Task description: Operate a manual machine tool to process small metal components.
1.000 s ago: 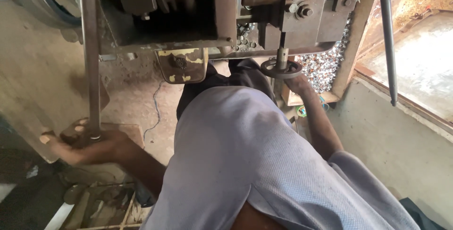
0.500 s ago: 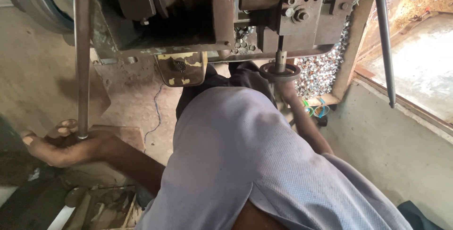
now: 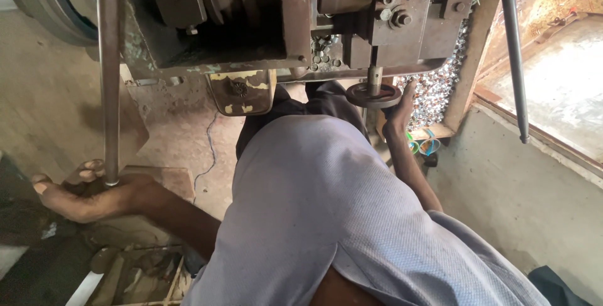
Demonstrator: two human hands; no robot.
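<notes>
My left hand (image 3: 88, 194) is cupped around the lower end of a long steel lever rod (image 3: 110, 80) that hangs down from the rusty machine (image 3: 264, 23) at the left. At the centre right, my right hand (image 3: 398, 110) grips the rim of a small dark handwheel (image 3: 373, 96) on a short shaft under the machine. My body in a lavender shirt (image 3: 339, 218) fills the middle and hides the space between the hands.
A second thin lever (image 3: 515, 61) hangs at the right. A heap of small shiny metal pieces (image 3: 433, 96) lies behind a wooden board (image 3: 472, 55). A big pulley wheel (image 3: 44, 11) sits top left, and a wooden crate (image 3: 144, 274) is below my left arm.
My left hand and the lever's lower end have shifted slightly to the left. My right hand has stayed on the handwheel.
</notes>
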